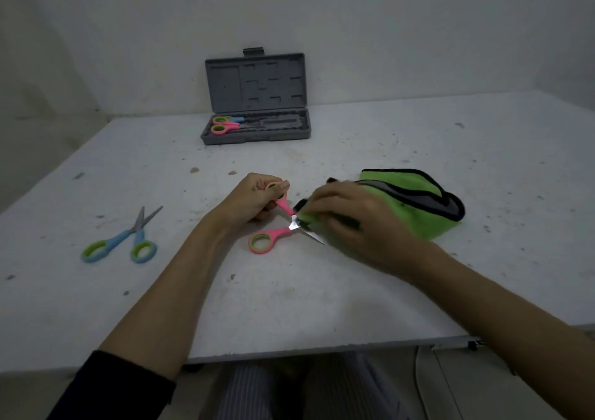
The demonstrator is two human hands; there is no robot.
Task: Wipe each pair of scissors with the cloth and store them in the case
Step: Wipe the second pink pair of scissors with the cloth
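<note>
Grip: left hand [257, 199] curled round the upper handle loop of the pink scissors [273, 231], blades spread wide; right hand [351, 223] clamped on a fold of the green cloth [415, 200], pressing it over one blade near the pivot. The other blade tip pokes out below the cloth.

Far left on the counter [322, 307]: blue scissors [128, 239], lying slightly open, well apart from both hands. Untouched, by the look of it, so probably not yet wiped.

Centre, at the back against the wall: grey case [257, 97], lid standing up. Two pairs already lie in the left end of its tray (one pink-handled [223, 128], one with a blue handle part [228, 119]; blades hard to make out).

Right: the rest of the cloth bunched on the counter beyond the right hand.

Progress, judged: two stored, one under the cloth, one waiting. Roughly half done; the case has yet to be shut, if that is wanted.
</note>
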